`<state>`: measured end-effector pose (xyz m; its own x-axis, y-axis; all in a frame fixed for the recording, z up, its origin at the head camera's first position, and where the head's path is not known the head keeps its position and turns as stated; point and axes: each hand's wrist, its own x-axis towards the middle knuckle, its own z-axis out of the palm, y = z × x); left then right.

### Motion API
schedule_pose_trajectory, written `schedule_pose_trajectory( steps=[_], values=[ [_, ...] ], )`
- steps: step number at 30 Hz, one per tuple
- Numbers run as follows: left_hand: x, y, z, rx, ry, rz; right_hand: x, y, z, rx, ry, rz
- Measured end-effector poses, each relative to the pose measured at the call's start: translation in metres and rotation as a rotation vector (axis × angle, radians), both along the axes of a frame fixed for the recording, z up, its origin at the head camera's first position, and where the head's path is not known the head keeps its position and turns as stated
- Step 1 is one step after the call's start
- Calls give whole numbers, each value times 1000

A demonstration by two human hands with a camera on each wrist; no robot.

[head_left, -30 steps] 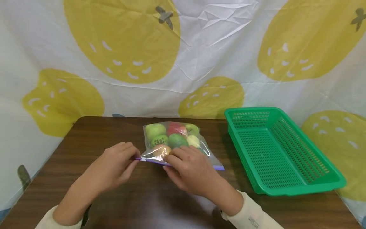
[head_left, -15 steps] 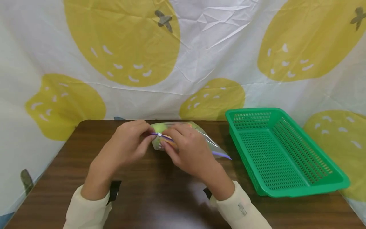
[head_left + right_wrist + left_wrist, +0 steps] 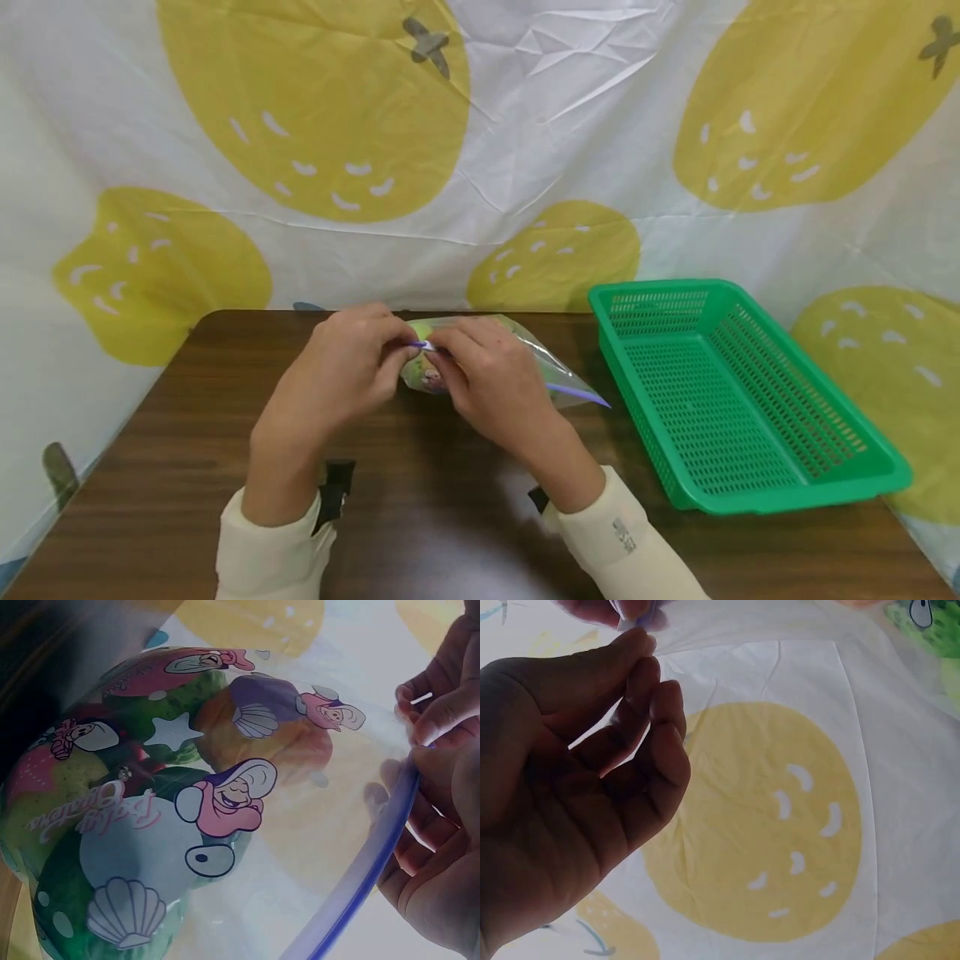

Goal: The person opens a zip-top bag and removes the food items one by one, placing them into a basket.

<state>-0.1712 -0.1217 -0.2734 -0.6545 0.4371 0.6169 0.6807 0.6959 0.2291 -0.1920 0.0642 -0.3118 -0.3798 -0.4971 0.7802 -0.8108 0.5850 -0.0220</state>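
A clear zip bag (image 3: pixel 553 367) printed with cartoon figures is held up above the table, its mouth toward me. Inside, the right wrist view shows several fruits, among them a peach-coloured one (image 3: pixel 304 754) and green ones. A purple zip strip (image 3: pixel 365 879) runs along the mouth. My left hand (image 3: pixel 341 371) pinches the strip's left end between thumb and forefinger. Right beside it, my right hand (image 3: pixel 498 387) pinches the strip at the small white slider (image 3: pixel 428 345), which its fingertips partly cover. The right hand hides much of the bag in the head view.
A green plastic basket (image 3: pixel 675 487) with slotted sides stands on the right of the dark wooden table (image 3: pixel 187 467). Behind the table hangs a white cloth (image 3: pixel 360 267) printed with yellow lemons.
Both hands have lifted the bag's mouth up and away from me, tilting the bag so its fruit is less visible from the head. The hands have come closer together.
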Motion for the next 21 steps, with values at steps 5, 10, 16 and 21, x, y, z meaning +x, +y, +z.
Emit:
schedule_pose_trajectory(
  steps=[5,10,16,21],
  values=[
    [4,2,0,-32,-40,-4,0,1,-1,-17,-25,21],
    [4,4,1,-56,-5,-12,-1,2,-1,-25,-40,22],
    [5,5,1,-65,0,8,1,1,-1,-15,-60,10],
    [5,4,0,-63,-3,20,2,2,-2,-6,-71,6]
  ],
)
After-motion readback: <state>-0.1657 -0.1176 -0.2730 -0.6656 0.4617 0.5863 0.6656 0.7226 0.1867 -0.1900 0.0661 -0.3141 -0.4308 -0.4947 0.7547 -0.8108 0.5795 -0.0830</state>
